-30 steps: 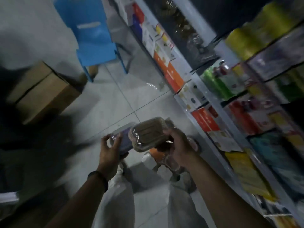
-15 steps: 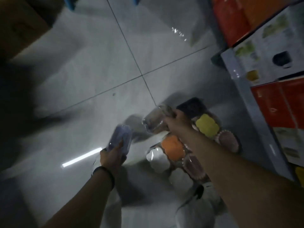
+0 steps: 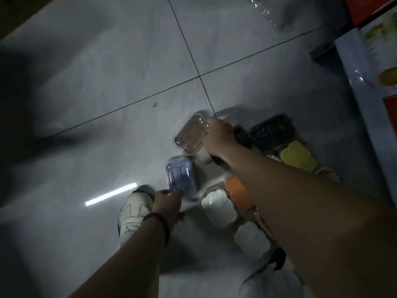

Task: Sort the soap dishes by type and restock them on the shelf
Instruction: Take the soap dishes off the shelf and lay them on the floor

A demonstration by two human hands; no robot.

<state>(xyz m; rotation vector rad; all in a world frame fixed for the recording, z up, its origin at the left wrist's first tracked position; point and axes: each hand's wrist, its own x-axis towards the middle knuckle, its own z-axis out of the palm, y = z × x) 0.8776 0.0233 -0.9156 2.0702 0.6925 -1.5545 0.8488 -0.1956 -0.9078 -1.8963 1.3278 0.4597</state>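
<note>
My right hand (image 3: 218, 136) grips the edge of a clear brownish soap dish (image 3: 190, 134), low over the tiled floor. My left hand (image 3: 168, 204) holds the near end of a pale purple soap dish (image 3: 181, 178) that rests on or just above the floor. To the right lies a pile of other dishes: black ones (image 3: 272, 131), a yellow one (image 3: 297, 155), an orange one (image 3: 237, 191) and two white ones (image 3: 219, 208). My right forearm covers part of the pile.
The bottom shelf edge (image 3: 365, 100) with red and white boxes runs along the right side. My white shoe (image 3: 134, 214) stands just left of my left hand. A bright strip of reflected light (image 3: 110, 194) lies on the grey tiles.
The view has dropped from the aisle to the floor. Both hands have lowered the two dishes down to floor level and moved them apart.
</note>
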